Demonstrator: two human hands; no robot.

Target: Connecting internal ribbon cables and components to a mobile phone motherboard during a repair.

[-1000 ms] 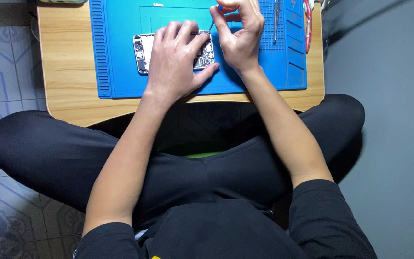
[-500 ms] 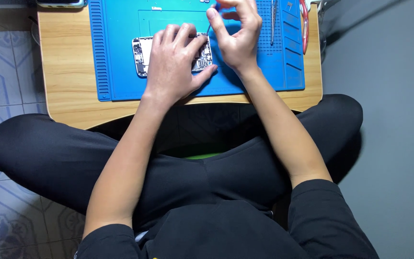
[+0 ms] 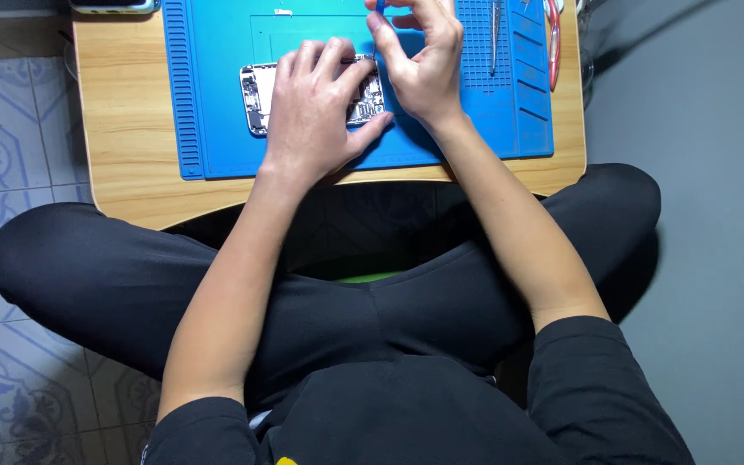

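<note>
An opened smartphone (image 3: 256, 93) lies lengthwise left to right on the blue repair mat (image 3: 217, 129), pinned under the flat, spread left hand (image 3: 316, 108), while the right hand (image 3: 424, 60) pinches a thin blue tool (image 3: 380, 7) at the phone's right end.

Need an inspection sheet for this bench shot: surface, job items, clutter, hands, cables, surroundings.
Surface: small wooden table carrying a blue ridged work mat.
Job's things: opened phone lying flat on the mat, internals showing; thin blue tool.
Clutter: tweezers and red-handled tool at the mat's right side; dark device at the table's far edge.
Grippers: left hand pressed flat on the phone; right hand pinches the blue tool.
Cables: nothing seen.
Surroundings: patterned floor tiles left, grey floor right; person sits cross-legged.
</note>
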